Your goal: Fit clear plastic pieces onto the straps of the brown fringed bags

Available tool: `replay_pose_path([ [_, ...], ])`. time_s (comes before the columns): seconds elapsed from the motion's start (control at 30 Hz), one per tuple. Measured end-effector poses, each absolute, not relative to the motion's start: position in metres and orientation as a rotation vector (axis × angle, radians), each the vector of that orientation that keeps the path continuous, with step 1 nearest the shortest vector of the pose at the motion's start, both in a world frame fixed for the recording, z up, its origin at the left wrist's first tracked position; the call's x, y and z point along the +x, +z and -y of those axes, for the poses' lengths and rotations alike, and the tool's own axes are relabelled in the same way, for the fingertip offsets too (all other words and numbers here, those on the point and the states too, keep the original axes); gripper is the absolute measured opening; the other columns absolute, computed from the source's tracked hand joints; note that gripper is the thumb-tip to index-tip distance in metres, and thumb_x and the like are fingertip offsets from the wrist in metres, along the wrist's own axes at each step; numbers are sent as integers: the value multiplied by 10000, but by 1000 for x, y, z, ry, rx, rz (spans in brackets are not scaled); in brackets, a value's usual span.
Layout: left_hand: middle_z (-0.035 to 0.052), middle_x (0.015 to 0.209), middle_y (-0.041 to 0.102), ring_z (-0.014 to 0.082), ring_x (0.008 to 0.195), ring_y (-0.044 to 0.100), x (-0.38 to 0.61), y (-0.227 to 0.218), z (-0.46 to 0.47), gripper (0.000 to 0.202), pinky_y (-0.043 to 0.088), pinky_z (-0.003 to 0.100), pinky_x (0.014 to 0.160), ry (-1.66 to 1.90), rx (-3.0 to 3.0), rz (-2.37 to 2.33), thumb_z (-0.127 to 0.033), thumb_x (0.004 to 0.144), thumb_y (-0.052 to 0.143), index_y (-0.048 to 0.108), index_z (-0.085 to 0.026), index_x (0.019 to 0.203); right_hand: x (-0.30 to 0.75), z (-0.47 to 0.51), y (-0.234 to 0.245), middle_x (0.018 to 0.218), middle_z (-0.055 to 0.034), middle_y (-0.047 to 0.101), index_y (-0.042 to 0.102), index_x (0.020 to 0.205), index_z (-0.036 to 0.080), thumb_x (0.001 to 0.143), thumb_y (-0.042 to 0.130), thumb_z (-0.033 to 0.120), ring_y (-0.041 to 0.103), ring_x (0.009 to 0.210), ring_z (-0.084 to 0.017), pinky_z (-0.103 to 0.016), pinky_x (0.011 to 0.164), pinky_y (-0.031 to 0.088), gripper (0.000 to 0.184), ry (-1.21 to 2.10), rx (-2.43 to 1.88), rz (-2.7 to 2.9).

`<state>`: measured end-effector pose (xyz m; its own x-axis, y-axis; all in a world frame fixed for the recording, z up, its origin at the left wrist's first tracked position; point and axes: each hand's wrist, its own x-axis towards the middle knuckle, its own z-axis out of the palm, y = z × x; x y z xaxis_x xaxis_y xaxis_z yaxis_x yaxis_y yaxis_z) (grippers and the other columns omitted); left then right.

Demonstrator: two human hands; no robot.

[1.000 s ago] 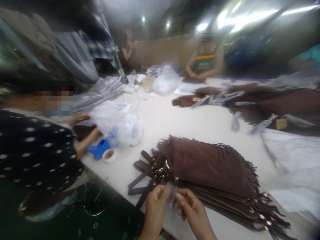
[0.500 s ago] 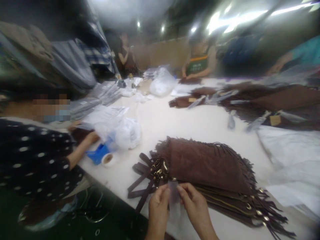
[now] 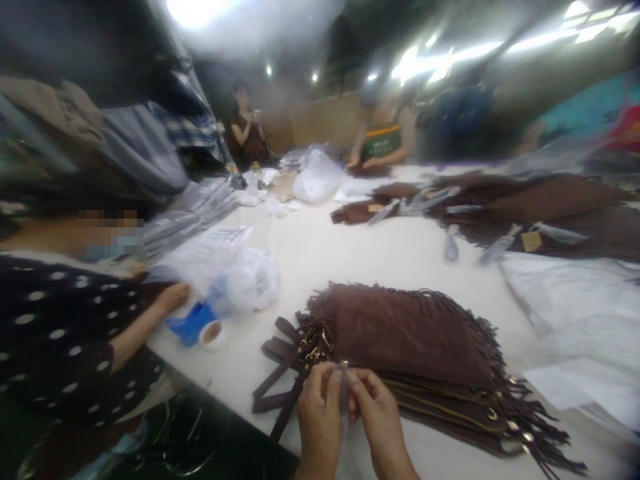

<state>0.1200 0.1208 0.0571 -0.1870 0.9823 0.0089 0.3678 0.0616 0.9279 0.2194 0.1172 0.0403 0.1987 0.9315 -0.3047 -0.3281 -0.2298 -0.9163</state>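
My left hand and my right hand meet at the near edge of the table, thumbs and fingers pinched on a narrow clear plastic sleeve. Most of the sleeve is hidden behind the fingers. Just beyond my hands lies a stack of dark brown fringed bags, with zips along the near side. Wrist straps and gold-coloured clasps stick out at the stack's left end, close to my left fingers.
A blue tape dispenser with a white roll stands left. Beside it a co-worker in a dotted top handles plastic bags. More brown bags lie back right, with white sheets nearer. Other people stand at the far side.
My hands have drawn closer together and the plastic sleeve is now bunched between my fingertips, where it was spread flat before. The co-worker's hand at left has moved slightly left.
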Motion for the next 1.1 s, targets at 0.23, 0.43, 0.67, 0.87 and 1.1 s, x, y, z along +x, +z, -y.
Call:
replay_pose_path([
  [0.23, 28, 806, 690, 200, 765, 627, 125, 66, -129, 228, 440, 264, 704, 1088, 1520, -1666, -399, 895, 511, 649, -225, 845, 223, -119, 38, 465, 65, 468, 632, 781, 163, 759, 664, 529, 398, 416, -90, -200, 421, 331, 368, 1365, -1221, 643],
  [0.43, -16, 642, 595, 148, 618, 543, 118, 77, -119, 304, 387, 219, 578, 987, 1444, -1540, -437, 895, 507, 595, -197, 732, 230, -99, 46, 437, 68, 441, 608, 713, 164, 770, 643, 553, 385, 417, -89, -206, 441, 325, 395, 1386, -1231, 732],
  [0.67, -38, 534, 532, 124, 501, 480, 120, 60, -80, 367, 365, 205, 481, 975, 1070, -1484, -526, 801, 607, 582, -181, 679, 242, -64, 37, 468, 61, 450, 596, 715, 171, 784, 587, 605, 396, 427, -97, -213, 442, 338, 439, 1512, -1324, 790],
  [0.87, 80, 848, 700, 208, 751, 646, 124, 43, -78, 435, 504, 280, 679, 1189, 649, -1369, -525, 740, 689, 645, -154, 963, 238, -71, 31, 514, 54, 459, 622, 741, 178, 759, 620, 585, 415, 471, -110, -209, 439, 333, 407, 1379, -1437, 755],
  [1.1, 80, 746, 710, 195, 651, 663, 126, 36, -73, 417, 504, 275, 625, 1130, 460, -1202, -460, 687, 777, 656, -130, 913, 235, -71, 31, 521, 34, 512, 645, 734, 185, 722, 655, 579, 441, 474, -131, -229, 448, 374, 394, 1345, -1461, 699],
])
